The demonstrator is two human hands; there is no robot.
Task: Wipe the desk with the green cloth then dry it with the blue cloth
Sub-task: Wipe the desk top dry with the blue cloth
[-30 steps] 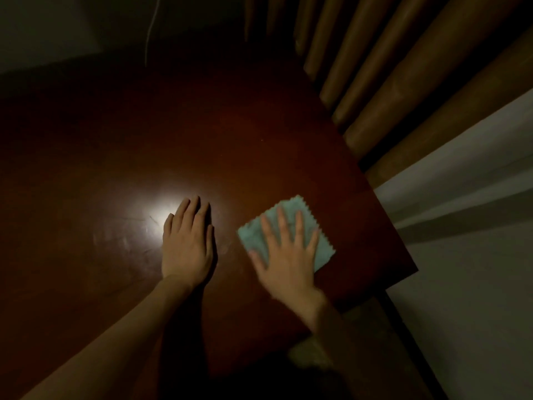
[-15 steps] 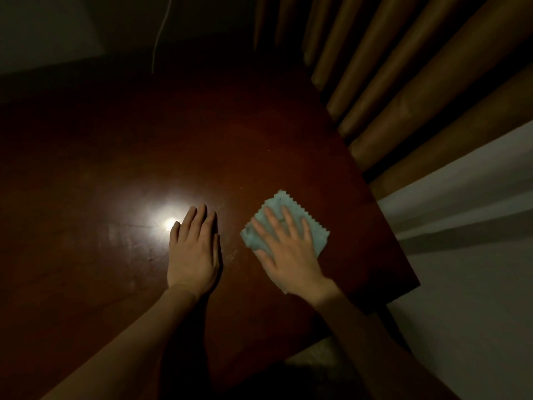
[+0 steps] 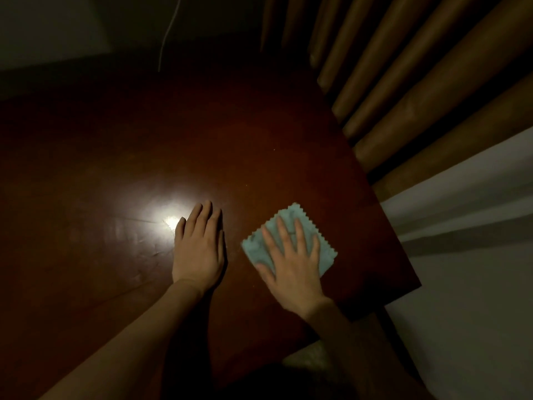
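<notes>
**Right hand flat on pale cloth near the surface's right corner**

Dim room, dark reddish-brown wooden surface (image 3: 144, 140) with a bright glare spot (image 3: 172, 222) just left of the left hand's fingertips.

Left hand (image 3: 199, 249): laid flat, palm down, fingers straight and held together, released and holding nothing. Bare wood beneath it, no cloth touching it.

Right hand (image 3: 291, 267): also palm down, fingers straight and spread, pressing on a small cloth (image 3: 324, 252). No curl of fingers or thumb round the fabric; simply pressed from above.

Cloth: pale blue-green in this light, exact colour hard to tell. Square, zigzag-cut edges, lying flat on the surface with one corner pointing away from the person. Far corner and right-hand corner showing beyond the fingertips, left corner poking out beside the thumb, near part hidden under the palm. Set just to the right of the left hand, a strip of bare wood between the two, and close to the surface's near right corner.

Beyond the right edge of the surface: brown curtain folds (image 3: 418, 82) hanging down, then pale floor (image 3: 476, 313). A thin white cord (image 3: 170, 30) trailing down at the far side, near the dark wall.
</notes>
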